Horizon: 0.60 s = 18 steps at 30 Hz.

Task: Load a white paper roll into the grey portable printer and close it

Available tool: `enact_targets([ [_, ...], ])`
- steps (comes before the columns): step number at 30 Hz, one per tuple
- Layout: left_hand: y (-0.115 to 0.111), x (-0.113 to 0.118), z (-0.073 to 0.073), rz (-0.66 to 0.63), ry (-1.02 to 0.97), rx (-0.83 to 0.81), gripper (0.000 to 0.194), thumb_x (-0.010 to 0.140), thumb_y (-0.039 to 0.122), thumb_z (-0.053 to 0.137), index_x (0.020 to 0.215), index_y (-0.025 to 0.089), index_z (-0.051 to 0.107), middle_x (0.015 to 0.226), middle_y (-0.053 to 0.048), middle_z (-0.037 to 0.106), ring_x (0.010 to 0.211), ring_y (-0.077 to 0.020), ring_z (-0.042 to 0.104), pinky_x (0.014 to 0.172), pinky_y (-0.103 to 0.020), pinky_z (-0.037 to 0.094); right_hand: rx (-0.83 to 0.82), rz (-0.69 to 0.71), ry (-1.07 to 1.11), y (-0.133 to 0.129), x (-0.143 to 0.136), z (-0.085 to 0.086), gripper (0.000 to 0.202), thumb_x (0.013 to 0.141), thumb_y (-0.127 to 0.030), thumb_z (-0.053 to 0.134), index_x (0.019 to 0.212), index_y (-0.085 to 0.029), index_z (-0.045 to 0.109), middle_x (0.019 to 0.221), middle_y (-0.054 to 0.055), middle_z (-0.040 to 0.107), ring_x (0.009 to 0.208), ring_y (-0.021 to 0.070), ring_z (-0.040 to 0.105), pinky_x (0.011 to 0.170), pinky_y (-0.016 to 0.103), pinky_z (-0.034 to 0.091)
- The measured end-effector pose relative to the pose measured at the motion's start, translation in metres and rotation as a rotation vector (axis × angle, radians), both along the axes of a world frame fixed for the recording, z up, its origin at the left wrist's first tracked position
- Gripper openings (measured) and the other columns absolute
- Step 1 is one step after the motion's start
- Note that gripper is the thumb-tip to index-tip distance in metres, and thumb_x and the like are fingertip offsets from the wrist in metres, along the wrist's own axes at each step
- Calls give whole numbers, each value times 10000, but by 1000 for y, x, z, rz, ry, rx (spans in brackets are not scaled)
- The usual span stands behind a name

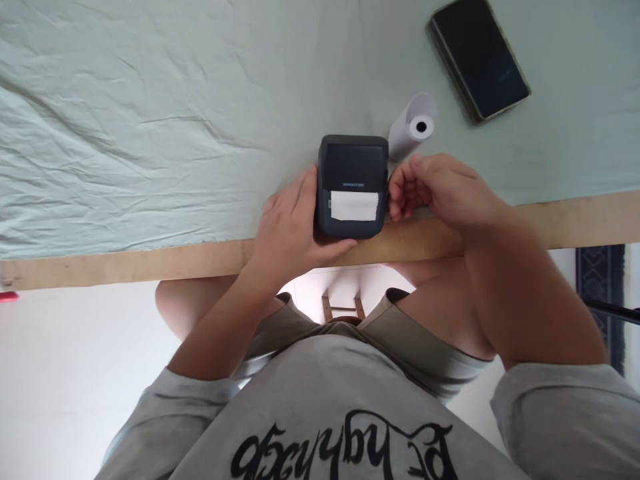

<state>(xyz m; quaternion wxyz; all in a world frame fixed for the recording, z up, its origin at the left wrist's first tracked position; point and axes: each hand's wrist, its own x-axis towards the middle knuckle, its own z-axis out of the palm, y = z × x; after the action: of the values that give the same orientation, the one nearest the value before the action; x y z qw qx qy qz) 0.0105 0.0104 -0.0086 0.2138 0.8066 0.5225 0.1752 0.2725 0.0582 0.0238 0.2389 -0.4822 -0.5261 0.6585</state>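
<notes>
A small dark receipt printer (353, 170) stands near the table's front edge, with a strip of white paper (353, 205) showing at its slot. My left hand (290, 230) wraps around its left side and front corner, gripping it. My right hand (440, 190) sits against the printer's right side with its fingers curled; whether it holds anything is hidden. A white paper roll (414, 125) lies just behind the printer's right corner.
A dark phone (477, 57) lies face up at the back right. A wrinkled pale green cloth (150, 120) covers the table, leaving a bare wooden edge (125, 267) in front. My knees are under the table. A red object (7, 297) pokes in at the left.
</notes>
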Motion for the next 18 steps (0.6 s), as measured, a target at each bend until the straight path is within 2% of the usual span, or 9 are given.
enact_targets([
  [3, 1, -2, -1, 5, 33, -5, 1169, 796, 849, 718, 1651, 157, 322, 1632, -249, 489, 1509, -461, 478, 1203, -563, 417, 4, -4, -11, 1, 0, 0, 579, 962, -727, 590, 691, -220, 661, 620, 21, 677, 571, 134, 625, 535, 253, 464],
  [8, 1, -5, -1, 16, 48, 14, 1189, 754, 922, 687, 1648, 209, 363, 1631, -218, 513, 1477, -453, 521, 1180, -553, 445, 30, 39, -73, 2, 0, 3, 549, 980, -678, 620, 680, -219, 650, 656, 27, 679, 608, 135, 625, 559, 261, 468],
  [11, 1, -5, -2, 22, 42, 24, 1158, 760, 908, 698, 1640, 222, 387, 1620, -204, 531, 1469, -441, 532, 1176, -542, 454, 58, 94, -143, 3, -2, 4, 504, 912, -638, 747, 669, -214, 624, 680, 32, 679, 632, 128, 608, 578, 264, 459],
  [13, 2, -5, -3, 25, 35, 33, 1145, 758, 903, 707, 1633, 229, 404, 1604, -197, 549, 1455, -434, 546, 1168, -540, 462, 79, 100, -174, 2, -5, 5, 478, 857, -553, 839, 654, -219, 565, 645, 4, 631, 607, 115, 547, 550, 266, 405],
  [16, 3, -4, -5, 35, 23, 49, 1112, 749, 900, 720, 1614, 257, 444, 1576, -175, 577, 1432, -419, 565, 1153, -537, 474, 139, 70, -227, 0, -9, 5, 586, 728, -412, 953, 627, -226, 406, 582, -54, 471, 567, 88, 390, 511, 264, 285],
  [18, 4, -4, -6, 43, 16, 61, 1094, 739, 898, 731, 1592, 260, 480, 1566, -169, 584, 1416, -415, 576, 1133, -535, 488, 166, 66, -263, -2, -11, 5, 662, 668, -373, 981, 634, -228, 336, 588, -64, 421, 573, 81, 337, 512, 263, 252],
])
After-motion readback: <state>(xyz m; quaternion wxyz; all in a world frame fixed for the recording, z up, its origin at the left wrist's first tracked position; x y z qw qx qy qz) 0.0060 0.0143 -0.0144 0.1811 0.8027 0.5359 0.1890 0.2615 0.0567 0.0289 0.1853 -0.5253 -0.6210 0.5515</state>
